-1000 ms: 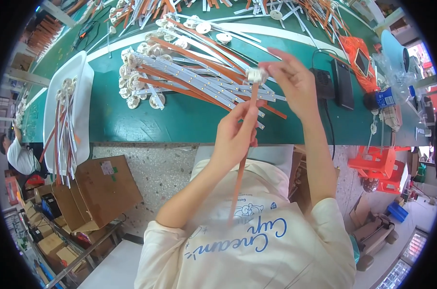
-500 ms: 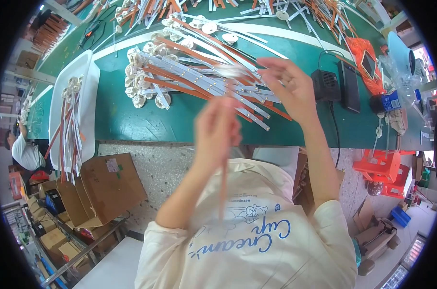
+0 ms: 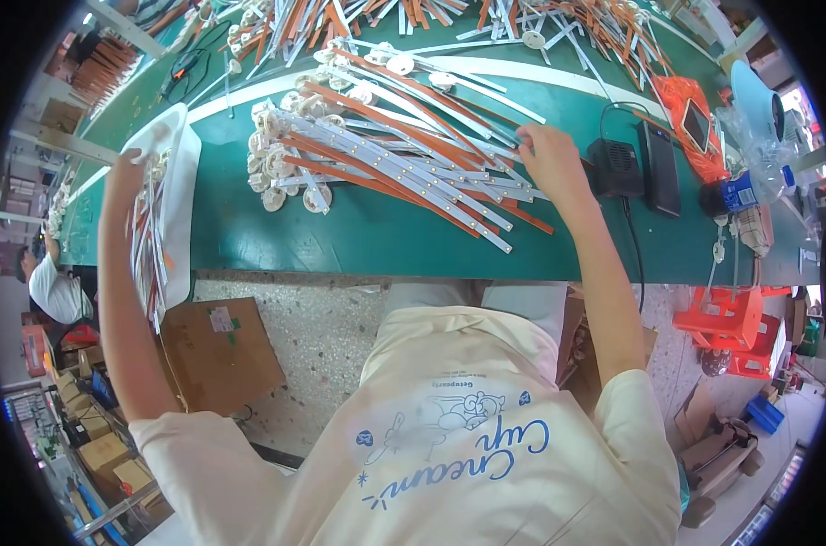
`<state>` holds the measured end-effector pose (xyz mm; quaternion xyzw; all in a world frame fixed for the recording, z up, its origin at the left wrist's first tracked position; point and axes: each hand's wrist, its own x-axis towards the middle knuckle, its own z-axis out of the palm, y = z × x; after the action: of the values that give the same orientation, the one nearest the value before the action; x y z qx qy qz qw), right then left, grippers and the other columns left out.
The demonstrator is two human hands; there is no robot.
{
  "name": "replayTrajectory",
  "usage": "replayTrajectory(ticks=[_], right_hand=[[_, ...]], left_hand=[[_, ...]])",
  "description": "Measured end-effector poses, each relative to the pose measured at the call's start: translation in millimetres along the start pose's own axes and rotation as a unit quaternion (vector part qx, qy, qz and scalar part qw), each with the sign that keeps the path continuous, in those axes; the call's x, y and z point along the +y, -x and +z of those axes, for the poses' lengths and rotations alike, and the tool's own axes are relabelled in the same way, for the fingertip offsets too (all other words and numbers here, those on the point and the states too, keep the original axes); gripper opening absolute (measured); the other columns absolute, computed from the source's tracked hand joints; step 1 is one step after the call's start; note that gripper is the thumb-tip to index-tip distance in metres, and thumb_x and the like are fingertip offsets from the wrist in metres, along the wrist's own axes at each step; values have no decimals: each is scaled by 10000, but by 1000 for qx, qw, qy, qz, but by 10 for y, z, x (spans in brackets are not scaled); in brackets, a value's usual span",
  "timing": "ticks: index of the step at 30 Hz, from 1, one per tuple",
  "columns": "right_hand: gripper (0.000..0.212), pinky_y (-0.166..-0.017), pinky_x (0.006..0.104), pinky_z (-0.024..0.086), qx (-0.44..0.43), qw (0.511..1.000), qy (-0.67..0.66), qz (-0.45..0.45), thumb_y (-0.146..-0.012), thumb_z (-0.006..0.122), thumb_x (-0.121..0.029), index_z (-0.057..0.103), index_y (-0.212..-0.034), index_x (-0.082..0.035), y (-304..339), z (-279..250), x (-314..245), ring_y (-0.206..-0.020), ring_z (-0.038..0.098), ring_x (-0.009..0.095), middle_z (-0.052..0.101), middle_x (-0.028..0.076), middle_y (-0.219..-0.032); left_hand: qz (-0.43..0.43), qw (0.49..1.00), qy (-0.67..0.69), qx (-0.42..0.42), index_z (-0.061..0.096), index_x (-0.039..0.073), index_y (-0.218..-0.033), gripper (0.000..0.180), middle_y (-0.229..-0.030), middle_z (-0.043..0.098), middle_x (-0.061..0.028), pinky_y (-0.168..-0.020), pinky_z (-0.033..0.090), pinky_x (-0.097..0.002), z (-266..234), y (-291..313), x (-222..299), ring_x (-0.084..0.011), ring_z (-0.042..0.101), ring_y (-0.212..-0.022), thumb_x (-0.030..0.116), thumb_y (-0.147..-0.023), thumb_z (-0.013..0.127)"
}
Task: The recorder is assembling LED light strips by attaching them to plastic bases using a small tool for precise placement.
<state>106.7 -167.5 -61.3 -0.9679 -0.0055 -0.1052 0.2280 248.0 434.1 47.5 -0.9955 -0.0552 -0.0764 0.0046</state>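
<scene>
The left grip (image 3: 124, 175) is at the far part of a white tray (image 3: 186, 196), fingers bent; whether they hold anything, I cannot tell. Just beside it, to the right and nearer the body, a bundle of orange and white strips (image 3: 149, 232) lies in the tray. The right grip (image 3: 551, 162) is narrow, fingertips at the right side of a strip pile (image 3: 404, 173) on the table (image 3: 340, 246); whether it pinches one is unclear. Round white caps (image 3: 272, 164) lie well left of that grip, a black box (image 3: 616, 164) just right.
</scene>
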Motion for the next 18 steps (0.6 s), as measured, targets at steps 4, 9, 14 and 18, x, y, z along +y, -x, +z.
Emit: replayTrajectory(ticks=[4,9,14,18], right_hand=[[167,-696,358,446,0,1000,-10,-2,-740,551,-85,604,-885,-22,182,-382,-185,-771,579,277,590,139,-797],[124,-696,319,432,47,997,33,-52,-724,573,-75,606,-834,-29,444,-1189,-578,-761,548,245,579,105,-798],[109,-655,289,433,80,982,93,-144,-714,615,-46,621,-823,-49,593,-1606,-648,-756,540,214,586,62,-795],[100,-677,260,416,450,856,192,-170,-742,629,-89,636,-841,-93,731,-1557,-611,-742,547,157,587,41,-772]], left_hand=[[165,983,-33,79,506,55,-1171,446,-1095,555,-183,-884,401,-384,56,197,1092,-344,500,-1052,310,-809,559],[377,855,356,-21,444,136,-1258,537,-1262,454,-109,-925,392,-357,-298,1168,2914,-240,494,-1089,269,-776,640],[510,764,395,20,509,96,-1150,365,-1088,537,-168,-768,466,-347,-2,1732,3791,-264,585,-860,232,-820,584],[381,777,483,-135,520,39,-958,146,-808,575,-177,-593,451,-369,-9,1864,3924,-284,584,-677,151,-870,493]])
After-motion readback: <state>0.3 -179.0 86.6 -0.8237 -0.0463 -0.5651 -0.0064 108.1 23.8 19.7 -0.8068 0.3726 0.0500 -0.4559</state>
